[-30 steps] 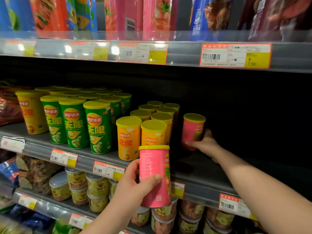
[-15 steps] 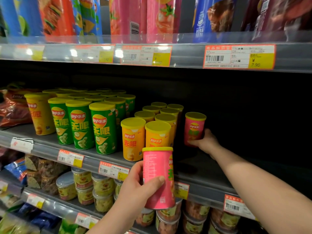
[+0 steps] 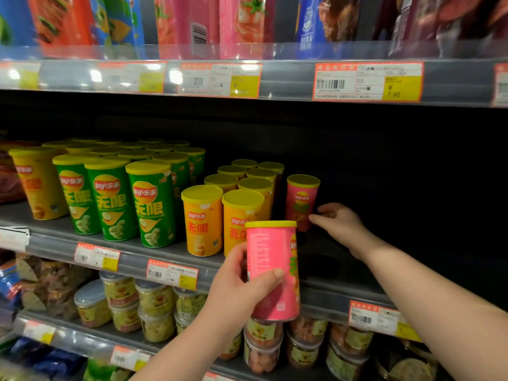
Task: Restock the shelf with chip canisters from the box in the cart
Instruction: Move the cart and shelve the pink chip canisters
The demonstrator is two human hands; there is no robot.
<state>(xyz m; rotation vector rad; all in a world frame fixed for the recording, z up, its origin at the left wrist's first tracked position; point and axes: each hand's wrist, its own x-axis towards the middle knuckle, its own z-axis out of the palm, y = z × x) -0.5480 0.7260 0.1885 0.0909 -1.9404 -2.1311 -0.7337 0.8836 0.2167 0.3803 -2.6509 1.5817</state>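
- We face a store rack whose grey middle shelf (image 3: 55, 231) crosses the view from 9 o'clock down toward 4 o'clock, with a dark back
- The upper shelf (image 3: 286, 81) spans the view at 12 o'clock and carries tall packs (image 3: 242, 20) in blue, red and pink behind a clear lip
- A block of green canisters (image 3: 152, 204) with yellow lids stands upright in rows at 9 o'clock of centre, with one yellow canister (image 3: 38, 185) at its 9 o'clock
- Shorter orange canisters (image 3: 203, 221), also yellow-lidded, stand in two rows just beside the green ones, at their 3 o'clock
- Clear tubs (image 3: 154, 301) are stacked on the shelf below, at 7 o'clock
- Our two bare forearms reach in from 6 o'clock and 4 o'clock
- The held pink canister (image 3: 272, 270), lid up and nearly upright, is in front of the middle shelf's front edge at 6 o'clock of centre, and it overlaps a front orange canister in our view
- The left hand (image 3: 242, 287) grasps it low down, with the thumb across the near face and the fingers wrapped behind
- The shelved pink canister (image 3: 301, 204) stands upright on the middle shelf, just beside the orange rows at their 3 o'clock and set back from the edge
- The right hand (image 3: 338, 224), at that canister's 4 o'clock, is released, with loosely bent fingers holding nothing; one fingertip is at the canister's lower side, and we cannot tell whether it touches
- A red and yellow price label (image 3: 367, 82) at 1 o'clock reads 7.90
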